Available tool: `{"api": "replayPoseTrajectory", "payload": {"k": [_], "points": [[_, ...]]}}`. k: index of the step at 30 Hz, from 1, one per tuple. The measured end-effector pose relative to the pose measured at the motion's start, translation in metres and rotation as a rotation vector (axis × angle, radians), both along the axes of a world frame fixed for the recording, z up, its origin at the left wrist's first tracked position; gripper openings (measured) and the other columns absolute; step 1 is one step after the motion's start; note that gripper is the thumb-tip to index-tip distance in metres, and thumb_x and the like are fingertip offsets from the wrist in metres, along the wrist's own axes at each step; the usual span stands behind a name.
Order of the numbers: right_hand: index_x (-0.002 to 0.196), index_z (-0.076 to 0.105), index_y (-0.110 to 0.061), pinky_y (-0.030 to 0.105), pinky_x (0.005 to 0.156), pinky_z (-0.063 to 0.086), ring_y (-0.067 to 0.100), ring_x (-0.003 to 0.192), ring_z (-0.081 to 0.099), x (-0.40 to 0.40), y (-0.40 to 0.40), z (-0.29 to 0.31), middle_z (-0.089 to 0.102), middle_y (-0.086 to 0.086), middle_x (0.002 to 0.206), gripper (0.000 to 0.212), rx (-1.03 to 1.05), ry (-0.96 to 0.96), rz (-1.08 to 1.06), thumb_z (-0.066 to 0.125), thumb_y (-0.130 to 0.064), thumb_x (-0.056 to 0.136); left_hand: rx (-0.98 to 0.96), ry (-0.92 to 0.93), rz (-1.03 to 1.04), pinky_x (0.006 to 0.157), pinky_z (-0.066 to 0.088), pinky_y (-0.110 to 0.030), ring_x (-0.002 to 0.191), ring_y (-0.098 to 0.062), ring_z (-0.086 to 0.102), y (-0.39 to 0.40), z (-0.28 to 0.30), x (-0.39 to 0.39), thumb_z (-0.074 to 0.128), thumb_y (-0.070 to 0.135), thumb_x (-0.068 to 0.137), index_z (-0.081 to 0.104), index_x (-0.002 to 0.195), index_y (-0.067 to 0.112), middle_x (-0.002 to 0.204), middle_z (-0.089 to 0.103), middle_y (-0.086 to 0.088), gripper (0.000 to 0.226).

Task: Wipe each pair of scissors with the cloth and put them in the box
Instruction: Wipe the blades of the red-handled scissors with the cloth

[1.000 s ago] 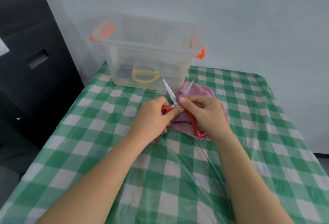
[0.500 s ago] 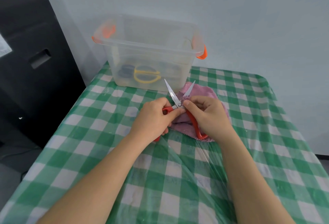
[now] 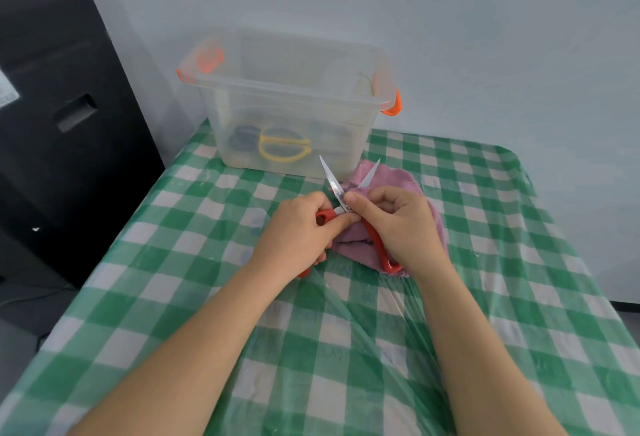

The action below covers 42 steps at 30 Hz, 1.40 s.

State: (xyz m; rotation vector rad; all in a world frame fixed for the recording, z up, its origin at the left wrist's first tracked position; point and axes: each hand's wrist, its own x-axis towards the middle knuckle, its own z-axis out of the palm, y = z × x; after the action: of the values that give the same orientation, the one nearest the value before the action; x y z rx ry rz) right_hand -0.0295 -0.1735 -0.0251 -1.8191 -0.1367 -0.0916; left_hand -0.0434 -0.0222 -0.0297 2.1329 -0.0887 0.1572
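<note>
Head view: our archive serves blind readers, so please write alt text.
Two bare hands, left hand and right hand, hold open red-handled scissors over a pink cloth on a green checked tablecloth. Behind stands a clear box holding yellow-handled scissors.

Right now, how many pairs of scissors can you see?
3: the red scissors, blades open, held in both hands; yellow scissors and dark scissors inside the box. The cloudy walls may hide others.

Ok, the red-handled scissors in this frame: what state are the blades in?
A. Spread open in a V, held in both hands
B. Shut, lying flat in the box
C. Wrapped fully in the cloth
A: the red-handled scissors show two blades splayed apart, gripped by the left hand and right hand over the pink cloth.
</note>
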Motion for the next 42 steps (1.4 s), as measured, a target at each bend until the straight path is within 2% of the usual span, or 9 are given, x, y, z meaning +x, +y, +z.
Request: {"api": "replayPoseTrajectory", "payload": {"k": [8, 12, 14, 19, 23, 27, 34, 40, 42], "points": [[0.076, 0.07, -0.01, 0.011, 0.055, 0.045, -0.001, 0.052, 0.059, 0.004, -0.007, 0.001, 0.068, -0.009, 0.058, 0.019, -0.002, 0.072, 0.102, 0.064, -0.017, 0.092, -0.045, 0.054, -0.012, 0.039, 0.049, -0.032, 0.036, -0.014, 0.055, 0.0, -0.002, 0.001, 0.073, 0.041, 0.082, 0.054, 0.071, 0.014, 0.051, 0.06, -0.001, 0.035], [0.094, 0.073, -0.011, 0.046, 0.086, 0.057, 0.038, 0.091, 0.069, 0.006, -0.018, 0.0, 0.076, 0.01, 0.086, 0.016, -0.038, 0.146, 0.161, 0.059, -0.017, 0.096, -0.112, 0.087, -0.028, 0.038, 0.042, -0.023, 0.036, -0.013, 0.053, 0.0, -0.003, 0.002, 0.075, 0.038, 0.081, 0.054, 0.069, 0.013, 0.049, 0.06, 0.001, 0.034], [0.099, 0.073, -0.012, 0.05, 0.09, 0.055, 0.04, 0.094, 0.068, 0.006, -0.022, 0.0, 0.075, 0.013, 0.091, 0.018, -0.03, 0.192, 0.191, 0.055, -0.016, 0.098, -0.123, 0.086, -0.03, 0.038, 0.041, -0.021, 0.036, -0.012, 0.053, 0.0, -0.004, 0.002, 0.076, 0.037, 0.081, 0.054, 0.068, 0.014, 0.049, 0.059, 0.001, 0.034], [0.09, 0.075, -0.015, 0.023, 0.071, 0.052, 0.011, 0.075, 0.067, 0.005, -0.024, 0.006, 0.074, 0.0, 0.078, 0.021, 0.141, 0.246, 0.189, 0.055, -0.012, 0.096, -0.133, 0.064, -0.028, 0.037, 0.04, -0.021, 0.036, -0.012, 0.053, 0.001, -0.002, 0.001, 0.075, 0.036, 0.082, 0.052, 0.066, 0.015, 0.05, 0.059, 0.001, 0.034], [0.081, 0.076, -0.022, 0.03, 0.067, 0.054, 0.01, 0.068, 0.063, 0.002, -0.017, 0.005, 0.073, -0.001, 0.071, 0.012, 0.035, 0.124, 0.133, 0.068, -0.027, 0.089, -0.098, 0.046, -0.015, 0.037, 0.043, -0.023, 0.037, -0.014, 0.055, 0.0, -0.002, 0.0, 0.075, 0.038, 0.082, 0.052, 0.066, 0.017, 0.051, 0.061, -0.001, 0.035], [0.077, 0.07, -0.014, 0.011, 0.054, 0.046, -0.003, 0.054, 0.06, 0.0, -0.007, 0.005, 0.07, -0.008, 0.061, 0.014, 0.013, 0.037, 0.063, 0.075, -0.025, 0.083, -0.02, 0.024, 0.0, 0.039, 0.048, -0.031, 0.039, -0.016, 0.058, -0.001, 0.001, -0.001, 0.072, 0.042, 0.083, 0.054, 0.071, 0.015, 0.054, 0.061, -0.003, 0.034], [0.075, 0.065, -0.009, 0.012, 0.05, 0.045, 0.003, 0.051, 0.062, 0.001, -0.008, 0.005, 0.07, -0.003, 0.06, 0.017, 0.126, 0.096, 0.077, 0.072, -0.02, 0.085, 0.047, 0.016, 0.014, 0.039, 0.051, -0.044, 0.038, -0.015, 0.059, -0.003, 0.004, -0.003, 0.071, 0.046, 0.082, 0.053, 0.072, 0.016, 0.053, 0.058, 0.001, 0.037], [0.085, 0.074, -0.012, 0.05, 0.085, 0.054, 0.04, 0.09, 0.069, 0.008, -0.017, 0.002, 0.074, 0.018, 0.088, 0.008, 0.126, 0.203, 0.15, 0.069, -0.016, 0.088, -0.011, 0.035, -0.004, 0.042, 0.052, -0.038, 0.039, -0.018, 0.059, 0.0, 0.002, -0.001, 0.075, 0.043, 0.08, 0.053, 0.067, 0.018, 0.053, 0.062, -0.003, 0.035], [0.082, 0.077, -0.014, 0.048, 0.084, 0.054, 0.043, 0.09, 0.067, 0.009, -0.022, 0.001, 0.073, 0.021, 0.089, 0.016, 0.119, 0.235, 0.169, 0.064, -0.011, 0.091, -0.037, 0.043, -0.014, 0.042, 0.05, -0.033, 0.039, -0.017, 0.057, 0.0, 0.002, -0.001, 0.076, 0.041, 0.08, 0.053, 0.066, 0.017, 0.054, 0.063, -0.005, 0.036]]}}
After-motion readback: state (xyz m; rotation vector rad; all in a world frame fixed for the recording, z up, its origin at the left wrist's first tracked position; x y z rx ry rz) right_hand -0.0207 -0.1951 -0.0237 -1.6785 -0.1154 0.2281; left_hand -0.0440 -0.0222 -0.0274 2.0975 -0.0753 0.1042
